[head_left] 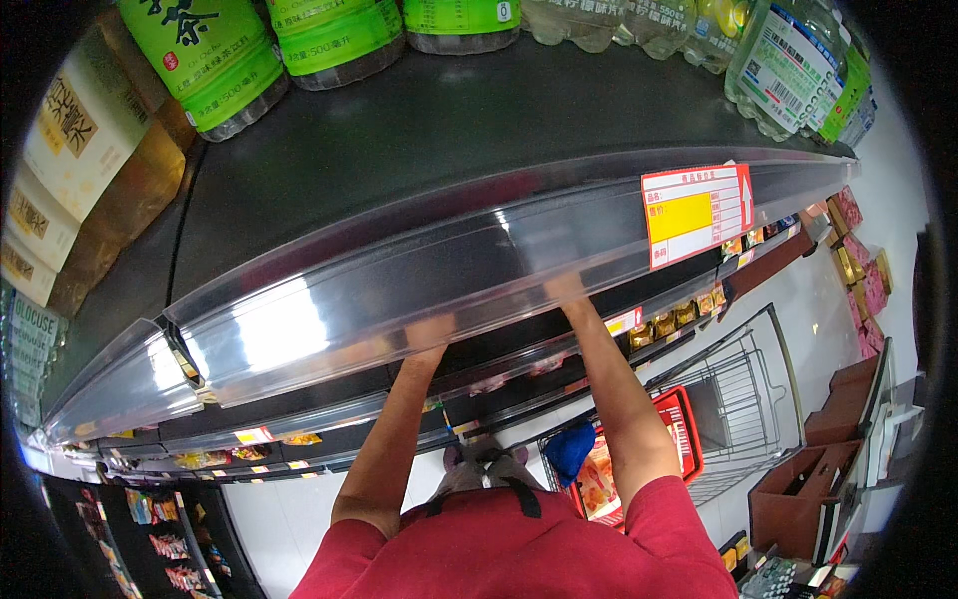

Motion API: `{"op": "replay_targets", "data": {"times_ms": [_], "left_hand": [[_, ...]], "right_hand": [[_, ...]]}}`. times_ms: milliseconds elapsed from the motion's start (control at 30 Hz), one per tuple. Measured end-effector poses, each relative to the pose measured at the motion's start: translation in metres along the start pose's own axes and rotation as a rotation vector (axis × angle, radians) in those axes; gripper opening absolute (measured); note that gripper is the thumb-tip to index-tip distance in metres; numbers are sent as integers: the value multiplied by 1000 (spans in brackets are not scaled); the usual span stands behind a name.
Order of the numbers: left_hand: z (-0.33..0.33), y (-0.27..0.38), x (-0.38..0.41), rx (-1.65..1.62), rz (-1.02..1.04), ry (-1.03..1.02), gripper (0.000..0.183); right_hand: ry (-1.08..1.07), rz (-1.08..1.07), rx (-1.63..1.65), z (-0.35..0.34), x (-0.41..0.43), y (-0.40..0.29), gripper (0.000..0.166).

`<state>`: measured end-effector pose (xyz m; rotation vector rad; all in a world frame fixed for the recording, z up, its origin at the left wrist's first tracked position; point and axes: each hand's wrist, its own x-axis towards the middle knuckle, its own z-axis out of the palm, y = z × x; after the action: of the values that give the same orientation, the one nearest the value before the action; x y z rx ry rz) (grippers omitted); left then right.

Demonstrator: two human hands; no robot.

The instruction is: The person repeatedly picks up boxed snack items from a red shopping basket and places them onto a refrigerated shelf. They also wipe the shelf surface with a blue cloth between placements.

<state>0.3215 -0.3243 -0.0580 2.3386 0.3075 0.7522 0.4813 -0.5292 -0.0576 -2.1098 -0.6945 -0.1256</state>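
My left hand (430, 331) and my right hand (565, 287) both reach forward beneath the front edge of a black shelf (479, 105). Wrists and the backs of the hands show faintly through the clear plastic price strip (419, 247); the fingers are hidden, so what they hold or touch cannot be seen. Above the strip, green-labelled tea bottles (206, 60) stand along the back of the shelf. Clear drink bottles (576, 22) follow on the right, with a white-labelled bottle (786, 71) at the end. A red and yellow price card (681, 217) sits on the strip.
Lower shelves carry packaged goods (666, 323). To my right are a wire shopping cart (737, 404), a red basket (679, 427) and a blue cloth (570, 453). Brown boxes (804, 487) and pink boxes (868, 292) are farther right. White drink pouches (82, 142) stand at left.
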Motion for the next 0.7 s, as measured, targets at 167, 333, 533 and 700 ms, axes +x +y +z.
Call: {"op": "replay_targets", "data": {"times_ms": [167, 333, 533, 700], "left_hand": [[0, 7, 1, 19, 64, 32, 39], [-8, 21, 1, 26, -72, -76, 41], [-2, 11, 3, 53, 15, 8, 42], [-5, 22, 7, -29, -146, -80, 46]], "right_hand": [[23, -71, -148, 3, 3, 12, 56], [27, -59, -158, 4, 2, 11, 56], [-8, -116, -214, 5, 8, 11, 52], [44, 118, 1, 1, 7, 3, 44]]}}
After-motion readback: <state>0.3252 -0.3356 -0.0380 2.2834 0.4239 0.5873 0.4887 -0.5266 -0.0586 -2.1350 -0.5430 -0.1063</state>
